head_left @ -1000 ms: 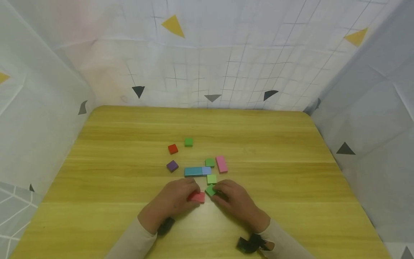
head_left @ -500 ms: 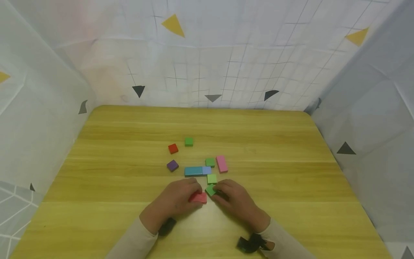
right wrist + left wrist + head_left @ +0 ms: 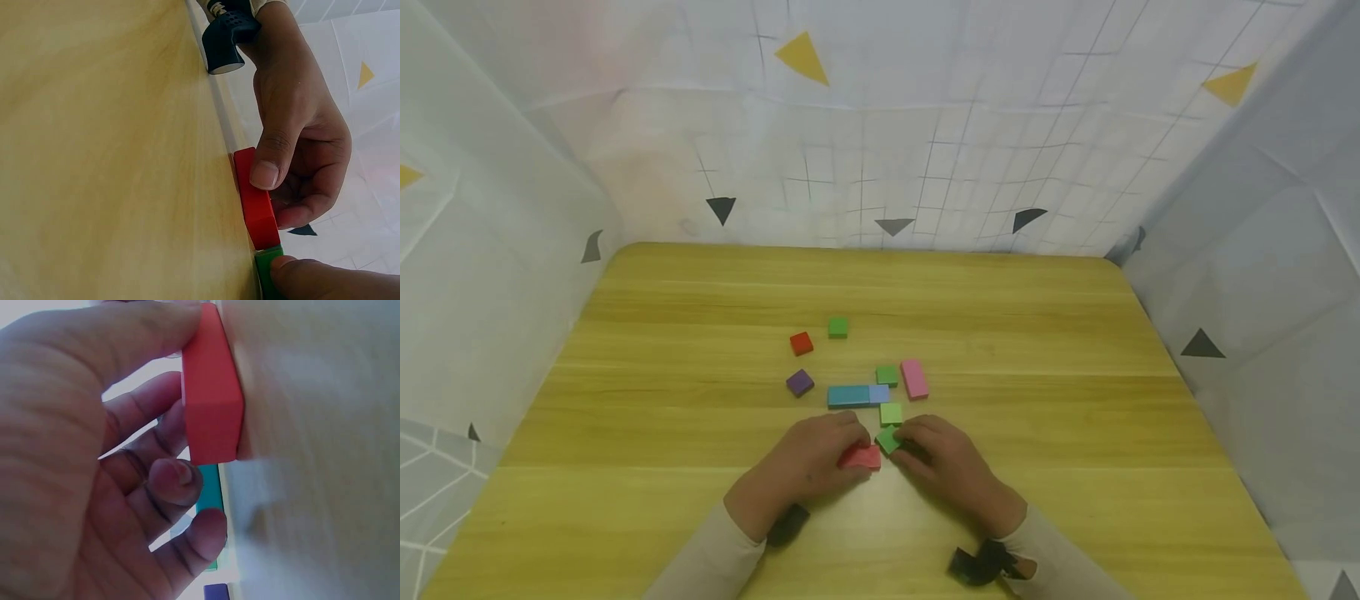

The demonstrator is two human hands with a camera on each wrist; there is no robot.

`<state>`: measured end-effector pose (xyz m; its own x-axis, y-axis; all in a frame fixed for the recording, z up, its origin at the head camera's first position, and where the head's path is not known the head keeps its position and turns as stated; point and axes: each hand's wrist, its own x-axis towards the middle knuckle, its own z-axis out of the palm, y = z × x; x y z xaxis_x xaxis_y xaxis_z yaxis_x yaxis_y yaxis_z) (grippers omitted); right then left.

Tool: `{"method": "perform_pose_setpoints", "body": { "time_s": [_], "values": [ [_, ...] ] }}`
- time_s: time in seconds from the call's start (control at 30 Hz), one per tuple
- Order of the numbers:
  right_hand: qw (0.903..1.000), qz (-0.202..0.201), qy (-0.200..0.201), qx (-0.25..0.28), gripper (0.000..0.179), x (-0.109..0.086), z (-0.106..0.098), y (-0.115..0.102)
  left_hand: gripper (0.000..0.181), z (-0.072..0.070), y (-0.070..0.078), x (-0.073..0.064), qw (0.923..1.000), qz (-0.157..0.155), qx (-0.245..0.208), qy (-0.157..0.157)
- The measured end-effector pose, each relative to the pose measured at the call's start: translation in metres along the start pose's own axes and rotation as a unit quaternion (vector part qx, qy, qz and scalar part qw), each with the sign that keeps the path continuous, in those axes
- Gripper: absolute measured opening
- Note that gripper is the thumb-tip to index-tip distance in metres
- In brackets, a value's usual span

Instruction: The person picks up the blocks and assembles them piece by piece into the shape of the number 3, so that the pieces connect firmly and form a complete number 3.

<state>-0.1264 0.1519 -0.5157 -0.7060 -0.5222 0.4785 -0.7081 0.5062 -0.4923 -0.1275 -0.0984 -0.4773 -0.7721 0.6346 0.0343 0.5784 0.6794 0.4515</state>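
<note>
- Head view, lower centre: the left hand (image 3: 808, 457) grips a coral-red, smooth rectangular block (image 3: 863, 457) by its left part, its right end showing beyond the fingertips.
- Head view, right of that: the right hand (image 3: 951, 467) pinches a bright green, flat square block (image 3: 887, 440), which lies turned cornerwise, just beside the red block's right end.
- Head view, centre, above the hands: a pale green square block (image 3: 891, 414); above it a teal-blue rectangular block (image 3: 848, 396) end to end with a periwinkle square block (image 3: 879, 393); then a mid-green square block (image 3: 887, 376), with a pink rectangular block (image 3: 914, 379) to its right, slightly slanted.
- Head view, left of centre: a purple square block (image 3: 801, 382), a scarlet square block (image 3: 801, 342) above it, and a grass-green square block (image 3: 838, 327) up to the right, all apart on the yellow wood-grain table (image 3: 1037, 375).
- Left wrist view: the thumb presses the coral-red block at upper centre; two fingertips curl below its near end. The teal-blue block shows partly behind them; the purple one is cut by the bottom edge.
- Right wrist view: the coral-red block lies right of centre under the left thumb, its lower end against or just beside the green block, held by the right hand at the bottom edge.
</note>
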Motion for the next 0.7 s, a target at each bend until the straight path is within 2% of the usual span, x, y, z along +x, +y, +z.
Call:
{"method": "perform_pose_setpoints", "body": {
  "time_s": [0.47,0.7],
  "values": [
    [0.9998,0.017,-0.011,-0.001,0.025,0.0009,-0.0018,-0.0024,0.029,0.0025,-0.0014,0.0016,0.9999,0.006,0.008,0.007],
    [0.9999,0.011,-0.008,-0.001,0.024,0.0008,-0.0016,-0.0022,0.029,0.0022,-0.0011,0.0017,0.9999,0.008,0.008,0.008]
  ]
}}
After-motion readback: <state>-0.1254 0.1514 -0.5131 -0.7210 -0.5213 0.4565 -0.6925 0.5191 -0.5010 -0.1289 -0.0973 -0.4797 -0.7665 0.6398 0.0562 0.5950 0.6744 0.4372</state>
